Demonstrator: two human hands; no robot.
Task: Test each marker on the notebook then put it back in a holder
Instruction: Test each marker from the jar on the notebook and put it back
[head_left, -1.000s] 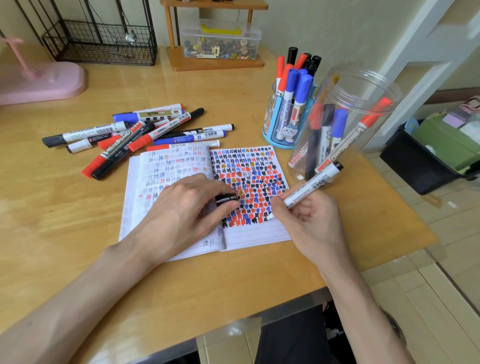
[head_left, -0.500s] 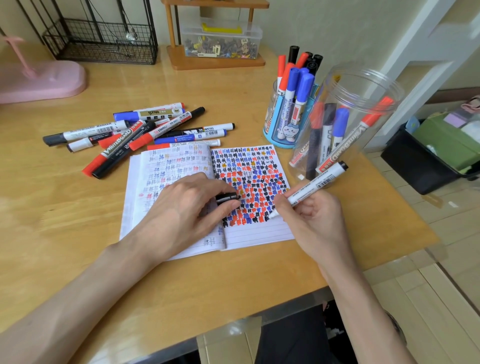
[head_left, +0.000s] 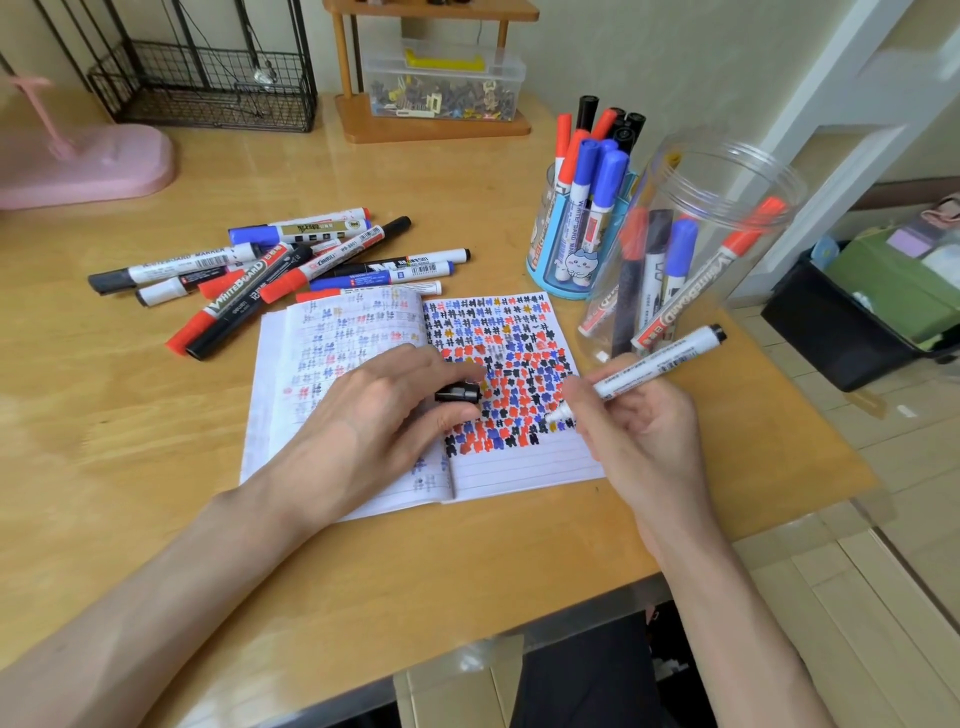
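**Marker put to paper at a crowded desk**

Near the front edge of the desk (head_left: 156, 467), a person's left hand (head_left: 374, 415) rests on the left page of an open notebook (head_left: 519, 467), thumb and fingers pinching a black cap (head_left: 457, 392). The right hand (head_left: 644, 431) grips a white marker (head_left: 660, 364) with a black end. The marker's tip is down at the right page, along the lower edge of rows of red, blue and black marks. Beyond the notebook, toward the desk's left edge, a pile of loose markers (head_left: 270, 270) lies scattered. Toward the right edge, a blue holder (head_left: 550, 260) stands packed with capped markers. Just beside it, a clear jar (head_left: 727, 208) holds several more. Along the far edge sit a pink stand (head_left: 104, 161), a wire basket (head_left: 208, 88) and a clear box (head_left: 441, 83) on a wooden shelf (head_left: 431, 127).
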